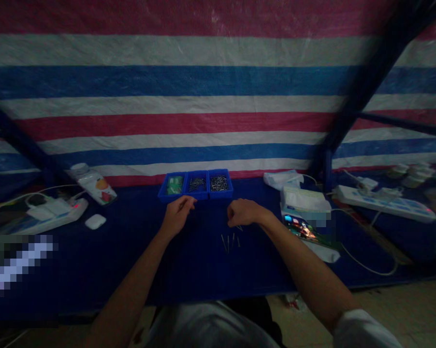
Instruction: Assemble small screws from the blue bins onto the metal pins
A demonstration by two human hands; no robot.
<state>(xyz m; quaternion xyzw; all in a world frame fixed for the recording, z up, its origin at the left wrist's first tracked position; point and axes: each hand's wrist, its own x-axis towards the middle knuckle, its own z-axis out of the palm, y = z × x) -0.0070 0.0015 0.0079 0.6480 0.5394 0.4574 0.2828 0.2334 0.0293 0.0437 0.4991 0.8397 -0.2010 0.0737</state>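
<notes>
Three joined blue bins stand at the back of the dark blue table. The left bin holds green pieces; dark small metal parts fill the middle one and shiny ones the right. In front of the left and middle bins is my left hand, fingers pinched on something I cannot make out. My right hand is curled closed over the table, right of the bins; what it holds is hidden. Several thin screw-like pieces lie below it, with more beside its fingers.
At left are a power strip, a bottle and a small white case. On the right lie a tissue pack, a lit phone screen, cables and another power strip. Striped sheeting hangs behind.
</notes>
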